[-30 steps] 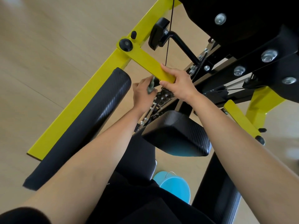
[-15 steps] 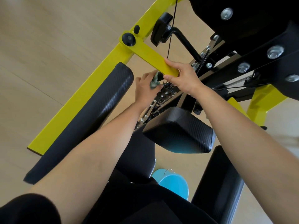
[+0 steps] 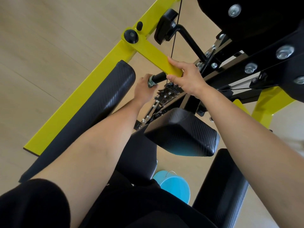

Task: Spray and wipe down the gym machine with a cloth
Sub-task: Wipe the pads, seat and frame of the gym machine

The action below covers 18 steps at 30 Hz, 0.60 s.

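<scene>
Greenish cloth (image 3: 150,82) held bunched in left hand (image 3: 142,91) against black bar (image 3: 160,77); yellow arm (image 3: 158,59) clasped by right hand (image 3: 186,78)

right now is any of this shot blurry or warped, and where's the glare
Head view: soft, even daylight; the bolts and the long pad catch bright sheen; the floor at the right edge is smeared; the wide lens stretches the near left forearm; the cloth in the left hand sits in shade under the yellow bar that the right hand grips.
</scene>
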{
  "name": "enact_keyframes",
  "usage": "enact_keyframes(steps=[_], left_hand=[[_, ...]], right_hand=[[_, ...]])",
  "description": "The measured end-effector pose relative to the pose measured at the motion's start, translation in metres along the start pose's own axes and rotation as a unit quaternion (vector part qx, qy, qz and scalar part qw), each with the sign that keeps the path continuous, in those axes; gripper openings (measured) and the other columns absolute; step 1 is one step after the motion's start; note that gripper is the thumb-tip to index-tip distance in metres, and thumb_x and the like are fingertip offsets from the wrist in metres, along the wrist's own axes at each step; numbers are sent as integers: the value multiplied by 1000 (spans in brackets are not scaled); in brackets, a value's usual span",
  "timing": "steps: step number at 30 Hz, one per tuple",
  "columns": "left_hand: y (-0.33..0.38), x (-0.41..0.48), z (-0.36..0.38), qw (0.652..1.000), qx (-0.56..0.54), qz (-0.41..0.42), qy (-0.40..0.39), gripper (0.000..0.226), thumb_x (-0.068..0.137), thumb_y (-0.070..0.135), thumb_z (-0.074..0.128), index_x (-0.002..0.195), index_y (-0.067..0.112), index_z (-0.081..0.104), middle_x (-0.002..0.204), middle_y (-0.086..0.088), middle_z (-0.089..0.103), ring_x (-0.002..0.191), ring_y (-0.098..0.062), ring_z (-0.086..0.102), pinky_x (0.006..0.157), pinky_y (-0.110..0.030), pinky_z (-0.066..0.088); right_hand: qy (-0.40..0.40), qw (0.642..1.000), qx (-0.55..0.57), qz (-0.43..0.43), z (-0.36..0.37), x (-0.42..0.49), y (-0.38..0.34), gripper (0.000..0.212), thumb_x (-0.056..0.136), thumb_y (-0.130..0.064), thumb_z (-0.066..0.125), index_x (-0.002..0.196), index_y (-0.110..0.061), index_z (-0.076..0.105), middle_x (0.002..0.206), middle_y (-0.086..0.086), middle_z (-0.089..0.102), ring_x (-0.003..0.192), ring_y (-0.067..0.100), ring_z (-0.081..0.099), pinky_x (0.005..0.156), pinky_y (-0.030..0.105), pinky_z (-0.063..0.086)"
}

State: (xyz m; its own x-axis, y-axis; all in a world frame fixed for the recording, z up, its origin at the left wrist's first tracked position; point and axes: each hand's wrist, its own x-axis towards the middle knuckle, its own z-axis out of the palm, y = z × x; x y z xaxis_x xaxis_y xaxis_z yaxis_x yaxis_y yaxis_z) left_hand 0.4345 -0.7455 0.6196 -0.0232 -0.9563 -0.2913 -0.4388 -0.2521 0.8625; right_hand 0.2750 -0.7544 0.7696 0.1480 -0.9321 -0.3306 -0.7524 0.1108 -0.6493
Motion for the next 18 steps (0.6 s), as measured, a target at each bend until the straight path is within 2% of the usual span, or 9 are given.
enact_keyframes(steps=[2, 4, 6, 8, 9, 11, 13, 15, 18], left_hand=[[7, -5, 4, 993, -107, -47, 15, 42, 88, 20, 71, 129, 16, 58, 106, -5, 64, 90, -23, 65, 80, -42, 57], [18, -13, 5, 941, -311, -130, -2, 43, 92, 2, 65, 133, 7, 53, 100, -3, 60, 82, -16, 63, 83, -44, 61], [28, -20, 1, 834, -509, -212, -4, 41, 95, -2, 56, 136, 1, 48, 107, -11, 58, 90, -23, 65, 83, -39, 63], [30, -24, -3, 719, -643, -263, 13, 43, 99, 7, 46, 140, -5, 47, 113, -20, 60, 100, -31, 65, 80, -36, 62], [30, -25, -5, 677, -683, -273, 26, 45, 99, 12, 41, 140, -6, 48, 117, -23, 61, 106, -33, 64, 81, -38, 61], [26, -23, -6, 620, -726, -293, 43, 43, 100, 15, 39, 136, -5, 52, 131, -24, 60, 117, -36, 60, 89, -42, 58], [27, -22, -5, 597, -745, -296, 40, 30, 103, 12, 42, 126, -4, 53, 139, -25, 55, 129, -38, 54, 99, -46, 54], [35, -22, -3, 596, -748, -289, 37, 17, 106, 8, 45, 117, -2, 53, 139, -25, 52, 137, -39, 48, 107, -46, 50], [47, -25, 1, 612, -745, -266, 25, 36, 107, 8, 47, 142, 4, 44, 146, -22, 48, 140, -37, 46, 105, -41, 50]], right_hand=[[5, 1000, 4, -2, 0, -1, 0, 66, 94, -29, 73, 152, -39, 45, 137, 6, 57, 121, 25, 58, 103, 47, 53], [8, 1000, 12, -4, 1, -2, -1, 65, 94, -26, 73, 152, -37, 46, 135, 7, 57, 114, 27, 61, 98, 42, 57], [9, 1000, 23, -6, 3, -2, -2, 65, 95, -22, 73, 152, -34, 46, 136, 8, 57, 111, 28, 64, 91, 33, 60], [15, 999, 31, -6, 3, -2, -2, 64, 95, -20, 73, 152, -33, 47, 137, 9, 56, 109, 30, 67, 86, 26, 60], [17, 999, 34, -5, 3, -2, -3, 64, 95, -19, 73, 152, -33, 47, 137, 9, 56, 108, 30, 67, 85, 24, 59], [17, 999, 38, -4, 4, -3, -3, 64, 95, -17, 73, 152, -33, 47, 137, 10, 56, 106, 30, 67, 82, 22, 59], [15, 999, 42, -1, 4, -3, -3, 64, 95, -17, 72, 152, -32, 47, 136, 10, 55, 96, 26, 68, 76, 20, 57], [14, 999, 44, 2, 4, -4, -3, 64, 95, -16, 72, 152, -32, 47, 135, 10, 55, 84, 17, 65, 71, 17, 55], [13, 999, 46, 4, 4, -3, -2, 64, 95, -16, 73, 152, -32, 47, 135, 10, 56, 75, 11, 64, 66, 15, 52]])
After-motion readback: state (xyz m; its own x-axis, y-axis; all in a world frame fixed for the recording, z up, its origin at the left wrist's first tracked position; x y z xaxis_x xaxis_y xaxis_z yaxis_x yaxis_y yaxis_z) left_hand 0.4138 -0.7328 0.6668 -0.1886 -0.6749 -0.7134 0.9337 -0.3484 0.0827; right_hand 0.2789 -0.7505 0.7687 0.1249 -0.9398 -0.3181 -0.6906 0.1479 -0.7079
